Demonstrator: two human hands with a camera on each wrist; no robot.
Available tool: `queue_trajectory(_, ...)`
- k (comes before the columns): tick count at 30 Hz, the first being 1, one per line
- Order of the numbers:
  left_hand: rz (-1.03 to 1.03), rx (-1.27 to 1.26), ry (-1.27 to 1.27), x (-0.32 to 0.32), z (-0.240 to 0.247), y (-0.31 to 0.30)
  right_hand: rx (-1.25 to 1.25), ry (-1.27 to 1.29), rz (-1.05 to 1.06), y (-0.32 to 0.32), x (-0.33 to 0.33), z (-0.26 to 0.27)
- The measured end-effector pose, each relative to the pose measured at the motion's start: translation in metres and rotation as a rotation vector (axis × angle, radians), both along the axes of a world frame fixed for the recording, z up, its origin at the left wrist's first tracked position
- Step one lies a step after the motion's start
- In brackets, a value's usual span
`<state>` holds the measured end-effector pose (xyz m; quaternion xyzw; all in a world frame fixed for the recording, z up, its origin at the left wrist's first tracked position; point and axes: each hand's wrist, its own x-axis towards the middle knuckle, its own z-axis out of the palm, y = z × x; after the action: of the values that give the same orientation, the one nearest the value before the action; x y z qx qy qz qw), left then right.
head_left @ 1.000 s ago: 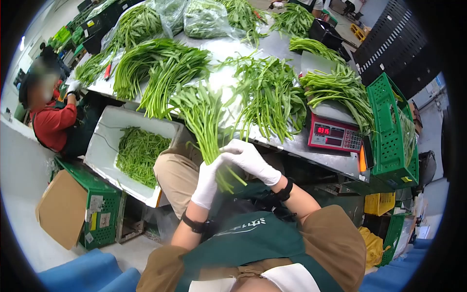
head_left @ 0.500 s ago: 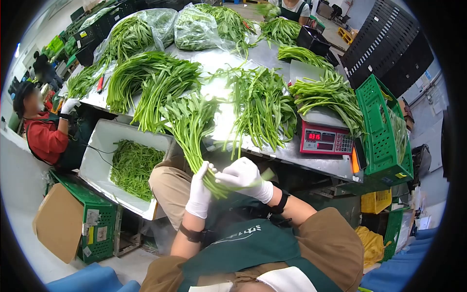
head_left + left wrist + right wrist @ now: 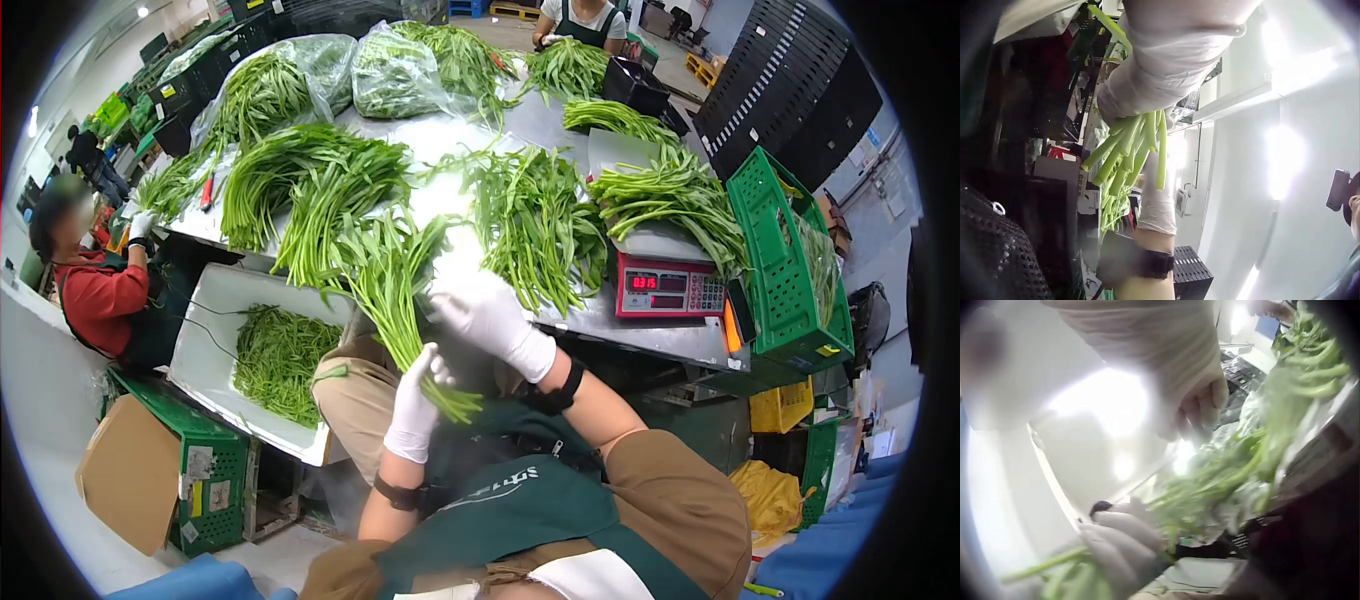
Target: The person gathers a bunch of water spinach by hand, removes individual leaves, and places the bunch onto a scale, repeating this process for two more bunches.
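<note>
My gloved left hand point(image 3: 413, 405) grips a bunch of long-stemmed leafy greens point(image 3: 392, 310) near the cut ends, above my lap. Its leaves fan up toward the table edge. In the left wrist view the stem ends point(image 3: 1125, 153) stick out below the fist. Beside the leafy part, my gloved right hand point(image 3: 488, 318) is raised over the table edge, blurred. The right wrist view shows its fingers point(image 3: 1200, 412) loosely bent, with nothing visible between them. Just right of it lies a loose heap of the same greens point(image 3: 540, 230).
More bundles point(image 3: 330, 200) cover the table's left. A red scale point(image 3: 668, 287) carrying greens reads 0.315, beside a green crate point(image 3: 785, 250). A white foam box point(image 3: 205, 345) of trimmings stands left of my knee, where a green scrap point(image 3: 330, 371) lies. Other people work around the table.
My right hand has left the stem ends and moved up and forward beside the leaves. A green piece that was by it is gone from there; a scrap now shows on my knee.
</note>
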<state>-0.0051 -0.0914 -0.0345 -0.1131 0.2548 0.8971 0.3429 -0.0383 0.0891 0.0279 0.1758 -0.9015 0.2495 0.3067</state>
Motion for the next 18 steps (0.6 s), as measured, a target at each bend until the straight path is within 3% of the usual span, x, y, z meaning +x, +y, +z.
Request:
queue_trajectory(1,-0.012,0.0,0.017,0.0,0.0,-0.002,-0.067,-0.082,-0.064,0.013,0.0,-0.006)
queue_trajectory(3,-0.008,-0.037,0.055,-0.003,0.003,0.003,0.079,-0.329,-0.168,0.03,-0.003,-0.017)
queue_trajectory(4,0.002,-0.066,0.091,-0.005,0.01,0.007,0.093,-0.252,-0.088,0.036,-0.006,-0.028)
queue_trajectory(7,0.034,-0.113,0.211,-0.014,0.025,0.01,0.1,-0.235,-0.122,0.032,-0.005,-0.038)
queue_trajectory(8,0.051,-0.107,0.23,-0.018,0.027,0.008,0.115,-0.398,-0.147,0.033,-0.005,-0.036)
queue_trajectory(11,0.11,-0.128,0.273,-0.031,0.034,-0.005,-0.131,-0.521,-0.192,0.032,0.0,-0.005)
queue_trajectory(12,0.117,-0.13,0.271,-0.034,0.035,-0.01,-0.226,-0.348,-0.089,0.045,0.002,-0.002)
queue_trajectory(13,0.125,-0.132,0.268,-0.036,0.035,-0.013,-0.406,-0.448,-0.094,0.051,0.005,0.017)
queue_trajectory(16,0.109,-0.139,0.246,-0.035,0.035,-0.018,-1.034,-0.44,0.042,0.092,0.007,0.035)
queue_trajectory(18,0.095,-0.186,0.264,-0.029,0.034,-0.009,-1.112,-0.254,0.047,0.099,0.024,0.058)
